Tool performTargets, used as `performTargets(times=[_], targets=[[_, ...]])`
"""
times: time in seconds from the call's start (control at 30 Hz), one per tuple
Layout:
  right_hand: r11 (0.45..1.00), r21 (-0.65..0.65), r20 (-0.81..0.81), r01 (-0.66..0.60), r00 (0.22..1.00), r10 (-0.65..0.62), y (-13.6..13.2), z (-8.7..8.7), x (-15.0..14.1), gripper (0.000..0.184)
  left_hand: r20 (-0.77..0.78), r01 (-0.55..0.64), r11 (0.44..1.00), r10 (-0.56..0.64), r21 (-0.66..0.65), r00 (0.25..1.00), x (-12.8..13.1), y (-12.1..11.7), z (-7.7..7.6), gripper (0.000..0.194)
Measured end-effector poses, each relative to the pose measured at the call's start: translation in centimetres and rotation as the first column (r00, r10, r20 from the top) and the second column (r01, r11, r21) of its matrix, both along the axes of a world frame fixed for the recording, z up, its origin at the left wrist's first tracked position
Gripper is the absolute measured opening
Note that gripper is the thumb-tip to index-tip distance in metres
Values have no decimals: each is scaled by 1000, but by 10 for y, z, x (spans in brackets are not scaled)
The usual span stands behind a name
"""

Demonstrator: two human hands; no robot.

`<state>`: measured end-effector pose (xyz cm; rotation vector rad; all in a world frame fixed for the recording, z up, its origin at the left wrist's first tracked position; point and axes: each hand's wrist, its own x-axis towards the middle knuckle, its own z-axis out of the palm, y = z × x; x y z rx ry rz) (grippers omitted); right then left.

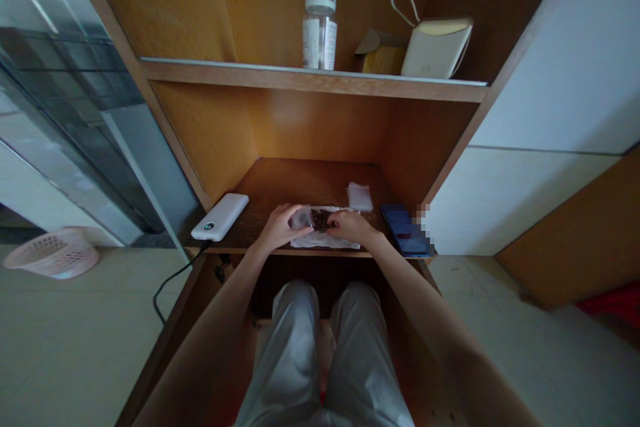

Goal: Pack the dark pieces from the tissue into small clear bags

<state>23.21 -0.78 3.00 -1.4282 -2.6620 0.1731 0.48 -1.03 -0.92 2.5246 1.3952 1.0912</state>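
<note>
White power bank (219, 217) lay on the wooden shelf (280, 187), left of both hands. Left hand (283, 227) half closed, fingers gripping a clear plastic bag (301, 218) of dark pieces, held just above a white paper sheet (325, 241). Right hand (351, 227) curled down on the bag's dark end, pinch unclear; blue-lit phone (406, 232) lay just beside it.

A white power bank (220, 217) lies on the wood desk (295, 180) at the left, and a black cord (175, 280) hangs down from it. A phone (406, 230) lies at the right. A small white pack (360, 197) sits at the back. Up on the shelf (310, 78) are a clear jar (319, 30), a box (380, 53) and a white purse (437, 48). A pink basket (53, 253) sits on the floor (75, 347).
</note>
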Motion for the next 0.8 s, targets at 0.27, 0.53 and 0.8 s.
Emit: performTargets(times=[0.27, 0.53, 0.8], targets=[[980, 167, 207, -108, 976, 73, -14, 6, -5, 29, 4, 17, 1000, -17, 4, 1000, 1, -1, 2, 50], [979, 167, 2, -121, 992, 122, -3, -4, 3, 23, 46, 19, 999, -18, -32, 999, -1, 3, 0, 49], [997, -61, -692, -38, 722, -15, 22, -11, -17, 22, 96, 35, 999, -32, -31, 995, 1, 1, 4, 48]])
